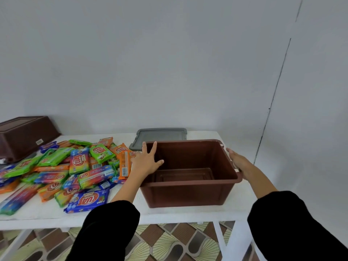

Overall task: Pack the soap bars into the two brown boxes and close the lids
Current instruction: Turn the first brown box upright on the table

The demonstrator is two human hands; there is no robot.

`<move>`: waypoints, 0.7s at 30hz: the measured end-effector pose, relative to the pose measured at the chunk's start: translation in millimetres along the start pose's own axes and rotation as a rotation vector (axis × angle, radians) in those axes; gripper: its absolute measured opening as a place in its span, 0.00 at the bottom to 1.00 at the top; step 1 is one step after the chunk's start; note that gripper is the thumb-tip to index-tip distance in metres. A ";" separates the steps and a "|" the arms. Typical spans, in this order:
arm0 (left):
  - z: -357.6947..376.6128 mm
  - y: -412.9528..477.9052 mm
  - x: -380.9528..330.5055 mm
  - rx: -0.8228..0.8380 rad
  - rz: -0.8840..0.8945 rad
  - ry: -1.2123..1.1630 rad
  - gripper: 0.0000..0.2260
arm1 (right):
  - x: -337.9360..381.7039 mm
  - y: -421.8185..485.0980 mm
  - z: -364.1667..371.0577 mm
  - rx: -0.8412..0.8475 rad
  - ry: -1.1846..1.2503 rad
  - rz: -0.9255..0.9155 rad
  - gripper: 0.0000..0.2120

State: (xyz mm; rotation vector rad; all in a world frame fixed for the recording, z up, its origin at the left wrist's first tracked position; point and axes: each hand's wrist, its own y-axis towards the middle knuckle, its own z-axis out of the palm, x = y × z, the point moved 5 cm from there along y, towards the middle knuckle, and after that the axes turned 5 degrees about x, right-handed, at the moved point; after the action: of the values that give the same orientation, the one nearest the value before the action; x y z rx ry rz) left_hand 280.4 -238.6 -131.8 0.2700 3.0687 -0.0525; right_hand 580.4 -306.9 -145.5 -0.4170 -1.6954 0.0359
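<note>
No soap bars (pixel 79 166) had been packed; the pile lay at 9 o'clock of the empty brown box (pixel 188 193); its rim was held by the left hand (pixel 146 162), fingers spread, and the right hand (pixel 237 161); the second box (pixel 24 136) sat inverted at 10 o'clock; a grey lid (pixel 160 137) lay at 12 o'clock, unfitted.

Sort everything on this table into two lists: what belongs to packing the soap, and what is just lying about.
Belongs to the job:
- open brown box, held by left hand and right hand
- upside-down brown box
- pile of soap bars
- grey lid behind the open box

Just there:
- white table
- tiled floor
</note>
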 end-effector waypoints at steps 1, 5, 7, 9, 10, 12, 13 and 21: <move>-2.1 0.6 0.5 0.008 -0.004 -0.030 0.34 | 2.1 1.1 -0.7 -0.023 -0.035 -0.014 0.20; -12.3 8.1 5.6 -0.025 -0.028 -0.065 0.33 | 37.9 0.6 -3.0 -0.214 -0.438 -0.262 0.21; -12.2 13.7 4.7 -0.021 -0.023 -0.062 0.33 | 53.3 3.7 7.1 -0.141 -0.620 -0.325 0.24; -9.4 17.6 2.5 -0.005 -0.017 -0.038 0.33 | 55.6 11.4 19.5 -0.033 -0.825 -0.296 0.28; -8.3 18.9 1.4 -0.002 -0.014 -0.026 0.34 | 51.7 14.9 23.9 0.005 -0.894 -0.268 0.29; -7.7 20.5 0.3 0.001 -0.008 -0.021 0.34 | 40.0 20.4 29.5 0.034 -0.988 -0.239 0.31; -7.6 20.5 0.2 0.008 -0.004 -0.023 0.34 | 35.4 21.7 30.5 0.029 -1.023 -0.243 0.32; -7.1 21.6 2.7 0.058 -0.004 -0.070 0.34 | 31.7 26.7 30.1 0.001 -1.053 -0.233 0.35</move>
State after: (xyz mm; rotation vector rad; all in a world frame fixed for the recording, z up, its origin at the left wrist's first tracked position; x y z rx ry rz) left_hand 281.1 -216.6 -125.6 0.2590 3.0014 -0.1475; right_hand 554.8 -266.3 -127.5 -0.1875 -2.7716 0.0967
